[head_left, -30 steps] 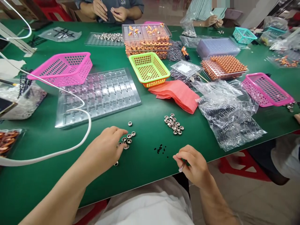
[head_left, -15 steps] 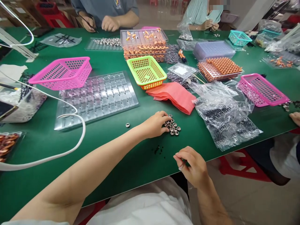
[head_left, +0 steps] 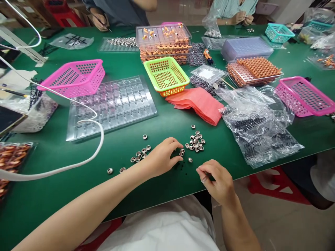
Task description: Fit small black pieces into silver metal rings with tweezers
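Observation:
My left hand (head_left: 167, 156) curves its spread fingers beside a couple of small silver rings (head_left: 182, 152) on the green table. Right of it lies a loose cluster of silver rings (head_left: 196, 141), with a single ring (head_left: 190, 160) nearer to me. More rings (head_left: 138, 153) are scattered to the left, partly behind my left forearm. Tiny black pieces (head_left: 182, 166) sit just below my left fingertips. My right hand (head_left: 216, 177) is near the table's front edge, thumb and index finger pinched together; whatever is between them is too small to make out.
A clear moulded tray (head_left: 112, 108) and a pink basket (head_left: 75, 78) are at the left, with a white cable (head_left: 96, 150) in front. Ahead are a lime basket (head_left: 167, 75) and red cloth (head_left: 197, 103). Plastic bags (head_left: 259, 125) lie right. People sit across the table.
My left hand has moved back toward me and slightly left, off the ring cluster. Rings now show left of it, and the cluster is more spread. My right hand stays pinched.

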A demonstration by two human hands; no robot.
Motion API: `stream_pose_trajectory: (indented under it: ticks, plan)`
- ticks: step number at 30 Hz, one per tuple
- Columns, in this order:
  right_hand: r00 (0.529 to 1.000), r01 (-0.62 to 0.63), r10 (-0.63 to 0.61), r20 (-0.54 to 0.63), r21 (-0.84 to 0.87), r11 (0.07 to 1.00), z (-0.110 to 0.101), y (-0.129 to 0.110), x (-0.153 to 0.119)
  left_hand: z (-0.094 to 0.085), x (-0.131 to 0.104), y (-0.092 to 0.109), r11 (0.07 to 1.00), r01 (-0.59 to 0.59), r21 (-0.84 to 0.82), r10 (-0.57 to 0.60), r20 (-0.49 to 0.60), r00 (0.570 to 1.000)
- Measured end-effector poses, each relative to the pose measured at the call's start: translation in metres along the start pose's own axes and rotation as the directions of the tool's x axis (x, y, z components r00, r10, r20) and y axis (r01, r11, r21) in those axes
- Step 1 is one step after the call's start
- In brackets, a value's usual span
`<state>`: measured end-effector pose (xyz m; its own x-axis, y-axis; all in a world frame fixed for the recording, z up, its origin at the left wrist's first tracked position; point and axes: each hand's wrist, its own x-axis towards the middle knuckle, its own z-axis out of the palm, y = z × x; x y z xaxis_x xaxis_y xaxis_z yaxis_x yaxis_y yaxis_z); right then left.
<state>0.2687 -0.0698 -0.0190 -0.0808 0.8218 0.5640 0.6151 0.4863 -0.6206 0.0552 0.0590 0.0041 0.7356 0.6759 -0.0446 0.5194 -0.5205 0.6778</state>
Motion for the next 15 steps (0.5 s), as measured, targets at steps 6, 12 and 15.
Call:
stream_pose_trajectory:
  ticks: [6,12,15]
  plan:
    - [1.000,-0.014,0.014,0.017,0.001,1.000,0.0002,-0.0039,-0.0029,0.0035,0.0065,0.0074,0.996,-0.007,0.087,0.005,0.021,1.000]
    - [0.998,-0.040,0.042,0.035,-0.069,0.997,-0.0032,-0.0019,-0.0057,0.0061,0.0091,0.0067,0.993,-0.034,0.114,0.032,0.024,0.999]
    - [0.993,-0.039,0.052,0.105,-0.129,0.991,-0.0023,-0.0012,-0.0030,0.0079,0.0098,0.0070,0.990,-0.049,0.132,0.047,0.020,0.999]
